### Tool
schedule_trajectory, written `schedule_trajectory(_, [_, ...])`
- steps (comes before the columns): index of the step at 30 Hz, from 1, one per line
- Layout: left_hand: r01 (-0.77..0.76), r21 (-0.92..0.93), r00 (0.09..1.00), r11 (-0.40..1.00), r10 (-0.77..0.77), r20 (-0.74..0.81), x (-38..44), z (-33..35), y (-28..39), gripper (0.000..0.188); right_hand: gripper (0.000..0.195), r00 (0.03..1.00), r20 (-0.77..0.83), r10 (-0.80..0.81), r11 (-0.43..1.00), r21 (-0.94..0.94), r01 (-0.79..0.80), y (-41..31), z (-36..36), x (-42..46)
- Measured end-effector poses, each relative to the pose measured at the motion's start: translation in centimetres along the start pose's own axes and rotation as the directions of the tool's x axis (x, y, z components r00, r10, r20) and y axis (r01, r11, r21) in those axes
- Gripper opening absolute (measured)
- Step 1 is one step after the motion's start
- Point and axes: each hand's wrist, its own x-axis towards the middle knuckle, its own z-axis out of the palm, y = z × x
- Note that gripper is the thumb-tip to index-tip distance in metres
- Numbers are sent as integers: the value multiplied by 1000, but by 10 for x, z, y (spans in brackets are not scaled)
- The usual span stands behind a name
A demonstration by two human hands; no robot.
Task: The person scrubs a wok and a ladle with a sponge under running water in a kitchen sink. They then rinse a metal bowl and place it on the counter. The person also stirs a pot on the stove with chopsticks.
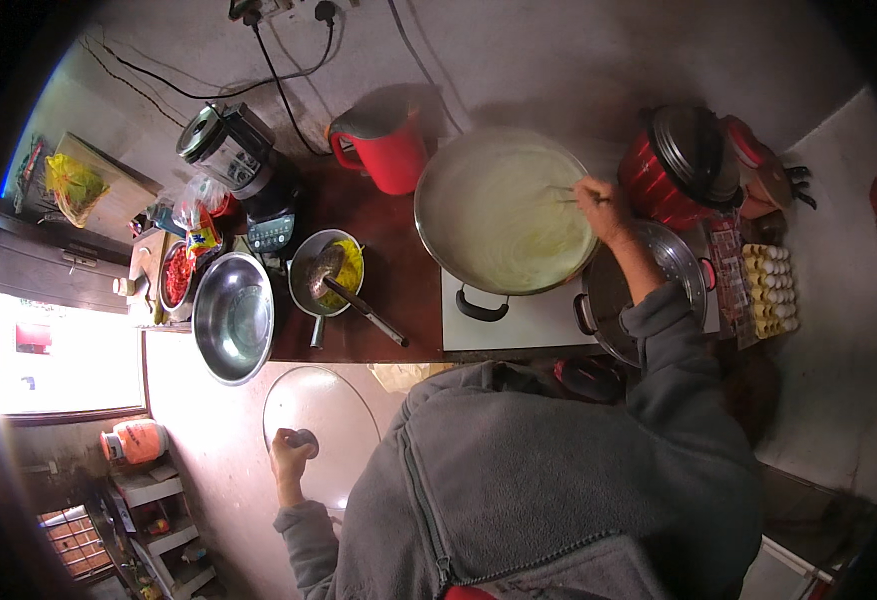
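My right hand [596, 199] holds thin utensils, possibly chopsticks, over the right side of a large round pan [483, 225] on the stove. Pale, cloudy liquid with yellowish streaks fills the pan, and steam blurs its surface. Down at the left, my left hand [292, 450] grips the dark knob of a large round glass lid [341, 420], held low in front of the counter. Left of the pan, a skimmer [367, 311] rests across a small saucepan [297, 296] with yellow food in it.
A steel basin [233, 319] overhangs the counter's edge. Behind stand a blender [258, 180] and a red jug [393, 157]. Right of the pan are a steel pot [611, 330], a red pressure cooker [637, 180] and an egg tray [761, 281]. A red gas cylinder [138, 441] is at lower left.
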Motion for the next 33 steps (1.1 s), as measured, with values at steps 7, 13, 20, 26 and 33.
schedule_trajectory(7, [21,-39,1000,999,-21,12,-4,2,-7,50,25,746,523,412,846,84,-526,-33,-23,45])
schedule_trajectory(13, [-22,-50,1000,998,22,9,-1,-1,4,50,22,902,232,364,786,444,-431,49,7,63])
schedule_trajectory(20, [4,4,1000,1000,-4,-1,-12,0,8,51,24,677,517,524,361,585,-726,8,63,1])
schedule_trajectory(26, [-37,-42,998,998,38,41,10,2,-4,50,27,604,519,605,-77,793,-604,9,99,-20])
schedule_trajectory(33, [-99,-31,995,995,100,16,6,1,16,50,21,852,-40,522,562,767,-308,-23,70,-30])
